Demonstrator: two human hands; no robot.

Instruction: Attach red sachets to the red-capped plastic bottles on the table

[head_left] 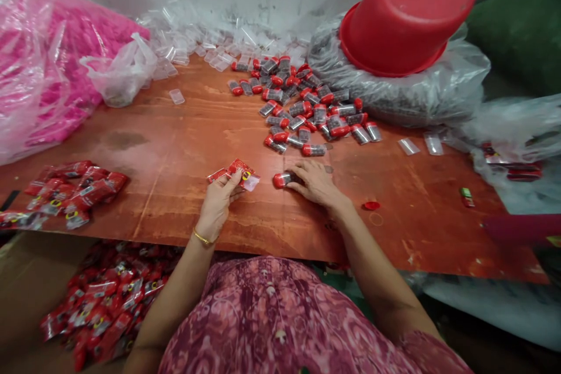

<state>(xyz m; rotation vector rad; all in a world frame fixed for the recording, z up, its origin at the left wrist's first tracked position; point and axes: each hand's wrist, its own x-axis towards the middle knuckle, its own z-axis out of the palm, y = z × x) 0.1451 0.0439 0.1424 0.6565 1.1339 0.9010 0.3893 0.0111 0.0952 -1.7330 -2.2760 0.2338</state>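
My left hand [218, 201] is closed on a small red printed packet [239, 173], held just above the brown wooden board [184, 146]. My right hand [314, 182] lies on the board to its right, its fingers pinching a small clear tube with a red cap [283, 179]. A pile of several such red-capped tubes [307, 108] lies on the board beyond my hands. A gold bangle circles my left wrist.
Filled red packets [72, 190] lie at the board's left edge, more in a box [103, 301] below. A pink plastic bag [41, 64] sits far left, empty clear tubes [193, 47] at the back, a red tub [405, 17] upside down on a clear sack at right. A loose red cap [371, 205] lies near my right wrist.
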